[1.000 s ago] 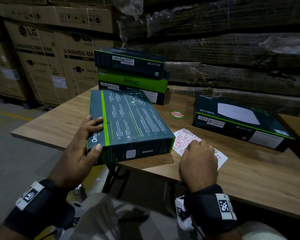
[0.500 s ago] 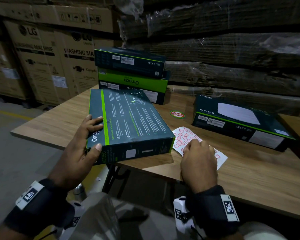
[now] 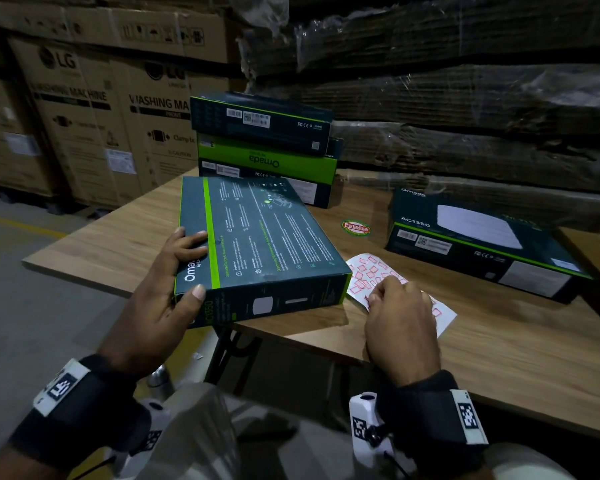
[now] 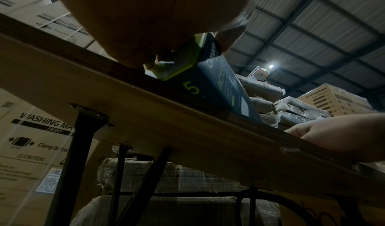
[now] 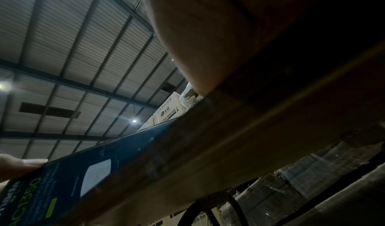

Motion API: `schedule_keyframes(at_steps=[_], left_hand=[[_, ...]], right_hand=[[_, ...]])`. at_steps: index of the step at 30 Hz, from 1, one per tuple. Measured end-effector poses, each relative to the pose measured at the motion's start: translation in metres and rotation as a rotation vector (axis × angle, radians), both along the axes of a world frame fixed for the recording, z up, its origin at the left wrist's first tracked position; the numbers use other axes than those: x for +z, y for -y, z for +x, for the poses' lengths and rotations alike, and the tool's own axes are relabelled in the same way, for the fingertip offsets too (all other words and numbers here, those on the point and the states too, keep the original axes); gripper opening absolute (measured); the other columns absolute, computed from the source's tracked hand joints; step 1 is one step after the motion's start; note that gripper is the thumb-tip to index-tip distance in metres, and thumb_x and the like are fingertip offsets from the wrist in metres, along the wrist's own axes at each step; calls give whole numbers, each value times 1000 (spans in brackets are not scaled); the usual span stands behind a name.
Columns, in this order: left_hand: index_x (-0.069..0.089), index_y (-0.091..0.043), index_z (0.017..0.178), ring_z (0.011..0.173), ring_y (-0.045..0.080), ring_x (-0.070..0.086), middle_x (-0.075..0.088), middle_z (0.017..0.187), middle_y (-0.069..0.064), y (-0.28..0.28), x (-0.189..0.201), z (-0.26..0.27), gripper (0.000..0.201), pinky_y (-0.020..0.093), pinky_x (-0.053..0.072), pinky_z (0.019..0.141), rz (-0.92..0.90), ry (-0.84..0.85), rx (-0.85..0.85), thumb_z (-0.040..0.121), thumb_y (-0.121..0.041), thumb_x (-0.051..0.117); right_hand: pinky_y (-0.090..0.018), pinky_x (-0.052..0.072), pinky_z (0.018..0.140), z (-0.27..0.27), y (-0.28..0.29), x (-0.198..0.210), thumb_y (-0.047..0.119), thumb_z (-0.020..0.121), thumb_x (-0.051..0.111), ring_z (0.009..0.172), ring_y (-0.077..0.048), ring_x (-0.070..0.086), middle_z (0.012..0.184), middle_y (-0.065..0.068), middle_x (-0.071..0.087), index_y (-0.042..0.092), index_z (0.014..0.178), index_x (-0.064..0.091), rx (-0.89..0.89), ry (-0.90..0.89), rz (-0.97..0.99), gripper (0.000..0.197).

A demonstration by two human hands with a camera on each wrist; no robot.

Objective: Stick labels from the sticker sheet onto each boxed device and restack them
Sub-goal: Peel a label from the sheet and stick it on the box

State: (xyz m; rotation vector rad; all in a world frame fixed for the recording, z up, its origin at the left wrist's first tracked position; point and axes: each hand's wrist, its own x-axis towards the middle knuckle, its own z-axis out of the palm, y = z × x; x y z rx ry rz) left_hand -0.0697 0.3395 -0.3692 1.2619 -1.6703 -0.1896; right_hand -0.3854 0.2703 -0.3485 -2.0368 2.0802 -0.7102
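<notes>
A dark green boxed device (image 3: 267, 244) lies flat, its near end jutting over the front edge of the wooden table (image 3: 499, 358). My left hand (image 3: 194, 265) grips its near left corner, thumb on the front side and fingers on top. The box's underside (image 4: 210, 87) shows in the left wrist view. Right of the box lies the white sticker sheet (image 3: 368, 268) with red-framed labels. My right hand (image 3: 381, 292) rests on the sheet with fingers curled and thumb and forefinger pinching at its left part. The fingertips are hidden behind the hand.
A stack of three boxed devices (image 3: 264, 143) stands at the back of the table. One more box (image 3: 475, 244) lies at the right. A round red and green sticker (image 3: 355, 227) sits on the tabletop. Large cartons (image 3: 84, 116) and wrapped pallets surround the table.
My right hand's fingers have shifted a little on the sticker sheet. The box and my left hand have not moved.
</notes>
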Motion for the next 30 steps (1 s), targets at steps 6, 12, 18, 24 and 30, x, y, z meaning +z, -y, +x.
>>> schedule_keyframes(at_steps=[6, 12, 18, 24, 30], left_hand=[[50, -12, 150, 166, 10, 15, 42, 169, -11, 1, -2, 1, 62, 42, 19, 129, -2, 1, 7, 97, -45, 48], [50, -15, 150, 166, 10, 14, 41, 169, -12, 0, -2, 1, 61, 40, 18, 129, 2, -4, 2, 97, -45, 49], [50, -15, 150, 166, 10, 14, 41, 169, -11, 1, -2, 2, 60, 39, 18, 129, 1, -2, 0, 97, -45, 49], [49, -17, 149, 166, 9, 14, 42, 169, -11, 1, -2, 1, 60, 39, 19, 129, 2, -9, 3, 97, -46, 49], [49, -14, 149, 166, 10, 14, 42, 169, -11, 1, -2, 1, 61, 38, 19, 129, 0, -12, 3, 97, -46, 49]], right_hand=[[-44, 44, 95, -4, 0, 3, 27, 108, 51, 119, -31, 49, 123, -11, 57, 18, 116, 63, 25, 65, 6, 17], [-45, 47, 93, -10, 1, 2, 27, 107, 54, 115, -32, 53, 118, -10, 60, 21, 107, 63, 49, 140, -7, 11], [-43, 45, 91, -11, 2, 3, 28, 108, 53, 115, -32, 53, 119, -9, 60, 23, 106, 62, 59, 161, 6, 11], [-43, 47, 90, -11, 1, 5, 29, 108, 54, 111, -31, 55, 115, -8, 62, 22, 103, 61, 62, 197, -16, 11], [-42, 46, 82, -8, 0, 4, 22, 103, 62, 103, -30, 59, 108, -6, 67, 21, 100, 55, 13, 236, -88, 8]])
